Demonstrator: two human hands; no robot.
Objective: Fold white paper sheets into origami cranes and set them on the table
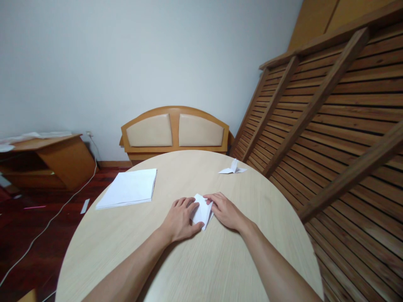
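Observation:
A small folded sheet of white paper lies on the round table, with layered flaps and a pointed lower end. Around its left side, my left hand curls, thumb at the lower tip and a fingertip on its surface. My right hand grips the upper right edge between thumb and fingers. Parts of the paper's edges are hidden under the fingers. Farther back to the right stands a folded white paper bird with its wings spread.
A stack of white paper sits at the table's left. The table is round and pale wood. Slatted wooden panels lean close on the right. Behind are a padded headboard and a low desk; a white cable crosses the floor.

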